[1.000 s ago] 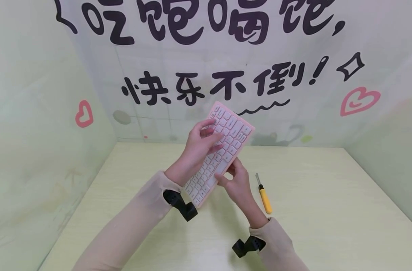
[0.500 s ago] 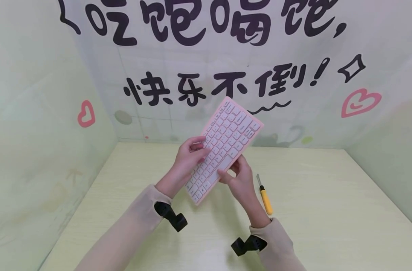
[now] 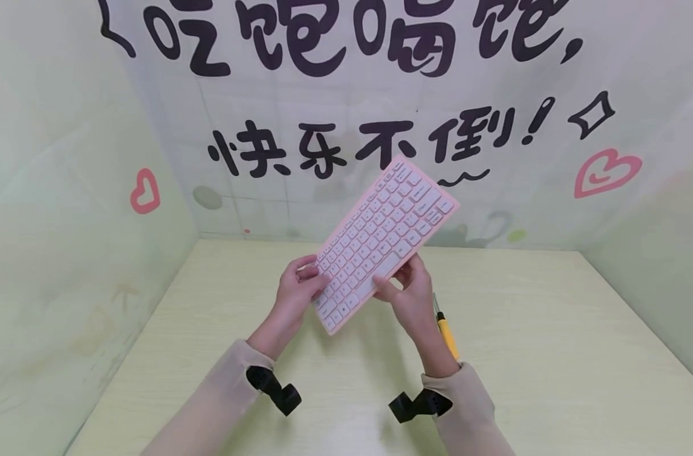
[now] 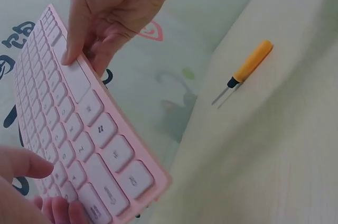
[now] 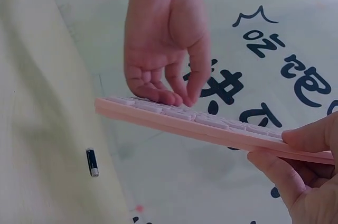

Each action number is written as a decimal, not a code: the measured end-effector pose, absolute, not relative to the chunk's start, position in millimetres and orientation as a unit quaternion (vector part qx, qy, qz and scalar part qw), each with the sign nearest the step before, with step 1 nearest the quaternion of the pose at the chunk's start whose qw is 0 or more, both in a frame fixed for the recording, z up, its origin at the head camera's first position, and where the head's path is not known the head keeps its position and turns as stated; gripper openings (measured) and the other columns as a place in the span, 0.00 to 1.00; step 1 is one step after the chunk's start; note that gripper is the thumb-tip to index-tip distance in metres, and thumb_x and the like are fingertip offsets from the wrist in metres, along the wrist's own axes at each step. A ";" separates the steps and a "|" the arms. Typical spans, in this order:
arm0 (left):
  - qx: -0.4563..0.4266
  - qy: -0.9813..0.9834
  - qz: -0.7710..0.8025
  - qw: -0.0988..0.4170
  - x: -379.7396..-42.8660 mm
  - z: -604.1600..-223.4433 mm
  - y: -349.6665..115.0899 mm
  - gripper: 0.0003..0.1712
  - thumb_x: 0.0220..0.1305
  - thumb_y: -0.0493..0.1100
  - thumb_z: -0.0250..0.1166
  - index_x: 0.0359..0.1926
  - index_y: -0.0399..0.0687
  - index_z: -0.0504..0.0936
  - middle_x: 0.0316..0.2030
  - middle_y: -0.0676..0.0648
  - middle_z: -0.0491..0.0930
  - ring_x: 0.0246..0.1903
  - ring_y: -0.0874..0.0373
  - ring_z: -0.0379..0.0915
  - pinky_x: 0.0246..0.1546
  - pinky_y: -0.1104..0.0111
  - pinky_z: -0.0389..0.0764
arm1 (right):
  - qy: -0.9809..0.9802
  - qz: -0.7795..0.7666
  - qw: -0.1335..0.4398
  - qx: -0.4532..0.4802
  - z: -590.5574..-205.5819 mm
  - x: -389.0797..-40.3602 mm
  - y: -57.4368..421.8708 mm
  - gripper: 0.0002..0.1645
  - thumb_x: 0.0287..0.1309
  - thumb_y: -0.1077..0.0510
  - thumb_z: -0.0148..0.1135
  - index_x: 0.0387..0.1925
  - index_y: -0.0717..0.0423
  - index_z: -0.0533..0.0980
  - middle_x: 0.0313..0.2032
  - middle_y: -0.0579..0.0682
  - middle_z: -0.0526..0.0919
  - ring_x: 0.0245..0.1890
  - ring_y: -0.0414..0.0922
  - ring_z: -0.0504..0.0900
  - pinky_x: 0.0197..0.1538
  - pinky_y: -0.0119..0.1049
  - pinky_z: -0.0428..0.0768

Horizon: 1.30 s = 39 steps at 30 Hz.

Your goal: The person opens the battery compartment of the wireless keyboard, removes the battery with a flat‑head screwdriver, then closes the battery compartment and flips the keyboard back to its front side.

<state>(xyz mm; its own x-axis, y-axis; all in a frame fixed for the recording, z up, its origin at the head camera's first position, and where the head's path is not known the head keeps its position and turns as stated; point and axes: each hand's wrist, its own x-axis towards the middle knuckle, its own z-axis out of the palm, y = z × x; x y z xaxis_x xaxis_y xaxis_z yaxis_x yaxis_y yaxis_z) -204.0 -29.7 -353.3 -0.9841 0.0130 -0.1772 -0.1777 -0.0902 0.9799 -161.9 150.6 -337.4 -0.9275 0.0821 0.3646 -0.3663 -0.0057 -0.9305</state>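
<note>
A pink keyboard (image 3: 381, 237) with white keys is held up off the table, slanting with its right end high. My right hand (image 3: 410, 294) grips its near long edge, thumb on top by the space bar and fingers underneath, as the right wrist view also shows. At the lower left end is my left hand (image 3: 298, 288). Its bent fingertips rest at the keys from above rather than wrapping round the board; in the right wrist view this left hand (image 5: 163, 44) hangs over the key side.
A yellow-handled screwdriver (image 4: 252, 61) lies on the pale table (image 3: 552, 354), partly behind my right wrist in the head view. A small dark cylinder with a silver end, like a battery (image 5: 92, 162), lies on the table. A printed backdrop (image 3: 324, 209) rises behind.
My left hand has slid down and left across the keys toward the lower end. The keyboard has swung clockwise, its upper end moving right and up. My right hand keeps its grip.
</note>
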 end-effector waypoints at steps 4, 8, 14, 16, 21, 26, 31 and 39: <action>-0.082 0.664 0.741 0.058 -199.8 -365.3 -38.2 0.30 0.57 0.30 0.59 0.61 0.44 0.63 0.46 0.43 0.66 0.41 0.54 0.68 0.45 0.64 0.73 | -0.680 0.708 0.162 0.105 -335.0 -162.6 150.7 0.29 0.50 0.78 0.56 0.54 0.61 0.64 0.43 0.59 0.72 0.39 0.51 0.76 0.31 0.44 0.81; -0.093 0.661 0.743 0.059 -196.6 -374.8 -44.1 0.29 0.57 0.30 0.59 0.60 0.42 0.64 0.46 0.42 0.65 0.42 0.53 0.65 0.47 0.61 0.70 | -0.680 0.707 0.167 0.100 -332.6 -162.2 151.3 0.28 0.51 0.77 0.56 0.54 0.61 0.64 0.43 0.59 0.72 0.38 0.51 0.76 0.31 0.44 0.80; -0.071 0.618 0.782 0.051 -188.4 -384.6 -48.2 0.26 0.55 0.26 0.57 0.57 0.35 0.65 0.45 0.41 0.65 0.40 0.56 0.66 0.45 0.65 0.74 | -0.668 0.717 0.173 0.094 -330.0 -161.2 150.0 0.28 0.52 0.76 0.57 0.54 0.59 0.65 0.43 0.59 0.72 0.38 0.50 0.78 0.31 0.45 0.80; -0.053 0.580 0.811 0.059 -184.4 -385.4 -48.4 0.26 0.58 0.26 0.55 0.58 0.35 0.62 0.46 0.40 0.65 0.40 0.57 0.70 0.45 0.65 0.75 | -0.663 0.722 0.176 0.093 -328.8 -160.8 149.2 0.28 0.52 0.75 0.57 0.54 0.59 0.65 0.43 0.58 0.72 0.39 0.51 0.78 0.32 0.44 0.80; -0.013 0.496 0.864 0.087 -177.0 -383.8 -48.2 0.28 0.63 0.27 0.49 0.62 0.42 0.54 0.51 0.40 0.69 0.43 0.56 0.74 0.47 0.62 0.74 | -0.648 0.734 0.181 0.094 -327.3 -160.4 147.8 0.27 0.53 0.75 0.57 0.54 0.60 0.64 0.44 0.58 0.72 0.40 0.51 0.78 0.33 0.44 0.80; -0.013 0.466 0.881 0.088 -175.0 -383.0 -49.3 0.28 0.62 0.23 0.47 0.62 0.44 0.55 0.49 0.43 0.70 0.41 0.56 0.75 0.40 0.66 0.77 | -0.636 0.742 0.182 0.103 -328.5 -160.6 148.2 0.26 0.52 0.76 0.57 0.53 0.64 0.63 0.42 0.60 0.72 0.38 0.50 0.79 0.33 0.45 0.80; -0.026 0.462 0.882 0.082 -174.9 -383.6 -50.9 0.27 0.61 0.22 0.48 0.59 0.44 0.58 0.47 0.43 0.70 0.39 0.56 0.76 0.38 0.68 0.78 | -0.644 0.740 0.175 0.085 -329.0 -161.1 150.2 0.28 0.48 0.76 0.60 0.52 0.65 0.64 0.41 0.59 0.73 0.37 0.48 0.79 0.33 0.43 0.80; -0.047 0.482 0.873 0.047 -178.5 -385.6 -60.0 0.27 0.59 0.21 0.49 0.59 0.41 0.61 0.44 0.44 0.73 0.36 0.57 0.77 0.34 0.70 0.78 | -0.602 0.767 0.215 0.055 -324.7 -164.1 165.4 0.27 0.47 0.74 0.63 0.50 0.63 0.66 0.39 0.58 0.73 0.36 0.48 0.79 0.36 0.43 0.80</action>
